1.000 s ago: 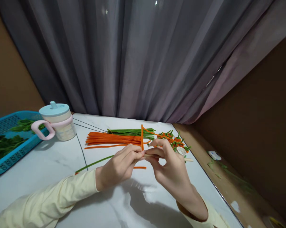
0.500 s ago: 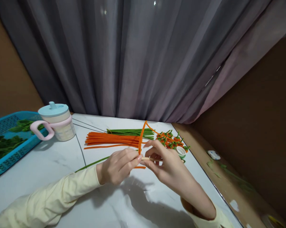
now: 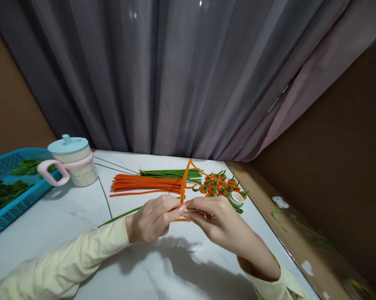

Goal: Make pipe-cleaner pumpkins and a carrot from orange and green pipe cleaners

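My left hand [image 3: 153, 217] and my right hand [image 3: 214, 218] meet fingertip to fingertip over the white marble table [image 3: 81, 216]. Together they pinch an orange pipe cleaner [image 3: 184, 181] and a thin pale stick between them. The pipe cleaner rises from the fingers and bends over at the top. A long green pipe cleaner [image 3: 121, 216] lies on the table under my left wrist. Behind the hands lie a bundle of orange pipe cleaners [image 3: 144, 183] and a bundle of green ones [image 3: 169, 173].
Several small orange-and-green twisted pieces [image 3: 219, 185] sit beside a roll of green tape [image 3: 236, 199] at the right. A lidded cup with a pink handle [image 3: 71, 160] and a blue basket of green leaves [image 3: 6, 187] stand at the left. A grey curtain hangs behind.
My right hand's fingers have folded down around the stick, closing over it. The upright orange pipe cleaner has tilted slightly and bent over at its top.
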Demonstrator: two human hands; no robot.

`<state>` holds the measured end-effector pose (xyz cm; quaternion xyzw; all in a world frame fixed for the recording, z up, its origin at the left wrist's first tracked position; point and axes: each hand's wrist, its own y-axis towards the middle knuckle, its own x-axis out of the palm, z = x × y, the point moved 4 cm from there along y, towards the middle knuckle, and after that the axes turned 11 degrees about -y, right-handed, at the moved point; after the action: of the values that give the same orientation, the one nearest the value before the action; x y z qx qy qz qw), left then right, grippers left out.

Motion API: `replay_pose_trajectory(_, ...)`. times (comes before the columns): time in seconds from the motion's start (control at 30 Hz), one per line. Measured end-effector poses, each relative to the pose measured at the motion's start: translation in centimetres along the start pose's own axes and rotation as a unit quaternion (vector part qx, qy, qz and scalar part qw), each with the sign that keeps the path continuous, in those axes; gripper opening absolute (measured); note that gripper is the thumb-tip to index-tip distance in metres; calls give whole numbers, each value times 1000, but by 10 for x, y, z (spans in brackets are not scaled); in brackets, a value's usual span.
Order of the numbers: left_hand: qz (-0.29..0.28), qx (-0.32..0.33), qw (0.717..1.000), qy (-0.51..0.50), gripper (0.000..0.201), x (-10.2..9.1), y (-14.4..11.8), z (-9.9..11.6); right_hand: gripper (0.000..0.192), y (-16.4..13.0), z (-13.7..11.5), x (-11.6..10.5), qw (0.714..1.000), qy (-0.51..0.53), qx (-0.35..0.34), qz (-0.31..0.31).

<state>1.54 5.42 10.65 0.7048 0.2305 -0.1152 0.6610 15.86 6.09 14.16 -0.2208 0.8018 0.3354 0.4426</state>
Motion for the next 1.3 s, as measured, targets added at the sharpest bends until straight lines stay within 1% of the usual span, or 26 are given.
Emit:
replay_pose_trajectory(0.2,6,-24,999,-20,30,5,2,-6,20,-3,2,-3,995,-51,-62,64)
replay_pose_trajectory(0.3,10,-42,999,-27,29,8,6,-7,22,-7,5,-3,990,-86,-76,78)
replay_pose_trajectory(0.43,21,-65,997,-24,26,11,7,-8,27,-10,5,-2,978,-170,-87,90)
replay_pose_trajectory(0.57,39,-76,996,-16,26,14,4,-7,30,-9,-2,-3,949,-266,-115,124)
replay_pose_trajectory(0.73,49,-88,995,-9,27,15,3,-7,34,-9,-10,0,896,-385,-154,160)
replay_pose_trajectory(0.83,54,-95,994,-19,27,14,5,-5,34,-10,-13,2,866,-434,-180,174)
replay_pose_trajectory(0.9,60,-104,992,-27,27,13,6,-5,34,-9,-14,4,853,-452,-192,178)
replay_pose_trajectory(0.97,68,-123,990,-28,26,11,5,-8,35,-6,-12,5,853,-453,-187,179)
replay_pose_trajectory(1.03,78,-138,987,-16,25,9,5,-12,34,-4,-9,4,865,-439,-155,190)
replay_pose_trajectory(1.1,94,-142,985,6,25,5,7,-16,33,-5,-8,1,874,-416,-118,221)
replay_pose_trajectory(1.13,105,-147,983,16,24,2,8,-18,33,-9,-9,0,872,-407,-115,246)
replay_pose_trajectory(1.2,143,-184,973,7,20,-7,12,-23,33,-19,-14,-2,852,-391,-147,315)
replay_pose_trajectory(1.23,169,-221,960,-20,17,-12,13,-27,32,-25,-18,-2,838,-383,-173,347)
replay_pose_trajectory(1.27,197,-269,941,-64,14,-16,14,-30,30,-28,-20,-2,829,-371,-191,371)
replay_pose_trajectory(1.3,223,-324,912,-118,11,-19,15,-34,30,-28,-20,-1,831,-353,-195,382)
